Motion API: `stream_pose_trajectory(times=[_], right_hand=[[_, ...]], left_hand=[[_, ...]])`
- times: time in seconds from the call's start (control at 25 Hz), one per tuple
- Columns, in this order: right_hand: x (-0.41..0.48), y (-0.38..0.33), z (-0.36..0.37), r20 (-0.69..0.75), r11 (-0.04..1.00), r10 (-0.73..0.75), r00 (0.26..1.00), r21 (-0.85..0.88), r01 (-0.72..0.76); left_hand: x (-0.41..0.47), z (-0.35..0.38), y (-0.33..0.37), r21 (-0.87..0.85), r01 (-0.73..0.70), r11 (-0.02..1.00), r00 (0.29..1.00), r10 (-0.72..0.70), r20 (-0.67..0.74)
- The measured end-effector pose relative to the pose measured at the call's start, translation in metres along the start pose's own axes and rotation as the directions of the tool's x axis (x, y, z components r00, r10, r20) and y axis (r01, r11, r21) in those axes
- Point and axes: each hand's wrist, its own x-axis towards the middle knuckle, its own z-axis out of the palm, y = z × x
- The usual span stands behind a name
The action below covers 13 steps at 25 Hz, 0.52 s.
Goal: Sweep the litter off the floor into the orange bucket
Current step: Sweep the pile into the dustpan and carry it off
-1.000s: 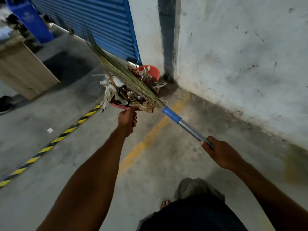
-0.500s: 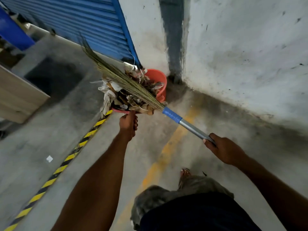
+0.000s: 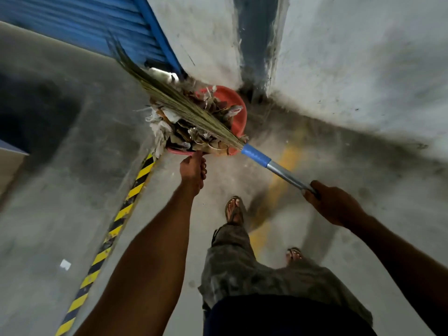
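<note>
Main risk: the heaped litter (image 3: 189, 132) overhung the left edge of the dustpan (image 3: 180, 151). A fast tip would likely drop pieces on the floor (image 3: 60, 190) instead of in the bucket.
Second risk: the broom (image 3: 184, 105) lay across the pile and pinned it. Lifting it before the pan was over the mouth would probably free loose paper.
Third risk: the orange bucket (image 3: 238, 117) looked light, so a knock from pan or bristles could tip it.
Floor: bare grey concrete, dusty, with a faded yellow line (image 3: 278, 180).
Walls: stained whitewashed wall (image 3: 363, 69) met a blue shutter (image 3: 84, 25) at a dirty corner.
Hazard stripe: black-and-yellow stripe (image 3: 121, 214) ran along a step edge on the left.
Bucket position: on the floor in that corner, mouth partly covered by pan and litter.
Left hand: left hand (image 3: 194, 168) had its fingers curled round the near rim of the pan.
Right hand: right hand (image 3: 324, 200) was closed around the metal broom handle.
Feet: sandalled foot (image 3: 234, 210) just behind the pan.
Missed bit: white scrap (image 3: 65, 264) lay left of the stripe, well apart from the bucket.
</note>
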Motion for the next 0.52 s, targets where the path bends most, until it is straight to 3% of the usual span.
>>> stream_pose_trajectory(times=[0.32, 0.52], right_hand=[[0.124, -0.028, 0.042, -0.060, 0.985, 0.139, 0.988, -0.090, -0.144], [0.166, -0.039, 0.055, -0.168, 0.981, 0.121, 0.978, -0.133, -0.144]], left_hand=[[0.189, 0.038, 0.002, 0.159, 0.246, 0.956, 0.968, -0.252, 0.015], [0.273, 0.077, 0.027, 0.353, 0.420, 0.836, 0.875, -0.476, 0.087]])
